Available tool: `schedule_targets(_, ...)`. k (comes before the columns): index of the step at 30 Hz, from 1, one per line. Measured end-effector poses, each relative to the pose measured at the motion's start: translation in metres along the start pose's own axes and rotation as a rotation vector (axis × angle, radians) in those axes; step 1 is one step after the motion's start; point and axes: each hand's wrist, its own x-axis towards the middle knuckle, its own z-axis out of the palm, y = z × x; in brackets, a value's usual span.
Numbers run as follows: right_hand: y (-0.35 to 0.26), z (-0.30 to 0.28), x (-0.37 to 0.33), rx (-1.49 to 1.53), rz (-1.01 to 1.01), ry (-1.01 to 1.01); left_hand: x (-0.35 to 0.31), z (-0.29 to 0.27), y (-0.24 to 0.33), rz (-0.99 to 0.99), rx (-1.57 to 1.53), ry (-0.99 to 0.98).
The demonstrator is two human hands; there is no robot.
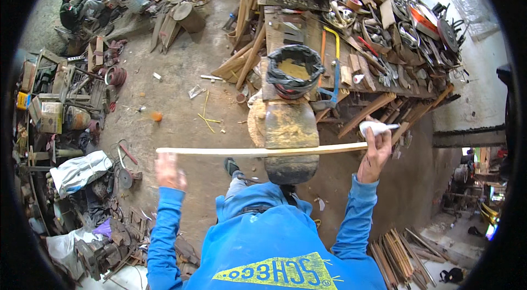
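A long, thin wooden strip (236, 152) lies crosswise over the rounded end of a dusty wooden beam (292, 125). At the strip's left end is my left hand (171, 172), its fingers smeared by motion, so I cannot tell whether they grip the wood. My right hand (374, 154) is at the strip's right end, fingers closed on a small white squeeze bottle (376, 127) with a pointed nozzle aimed right. Behind the beam sits a round tub lined with black plastic (295, 71), with tan material inside.
A hacksaw (334, 65) with a yellow and blue frame lies beside the tub. Tools crowd the bench (420, 87) at the right. Scrap and a silvery sack (81, 172) line the left side. Two people sit at the far left. Wooden sticks (398, 257) lie at the lower right.
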Motion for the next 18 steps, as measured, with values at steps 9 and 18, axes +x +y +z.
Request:
schedule_targets(9,0.02,0.166,0.078,-0.51,-0.068,-0.378,0.004,-0.011,0.059,0.305,-0.34,0.046)
schedule_targets(18,0.02,0.08,0.048,-0.157,-0.013,0.104,0.018,0.001,-0.028,0.146,-0.34,0.178)
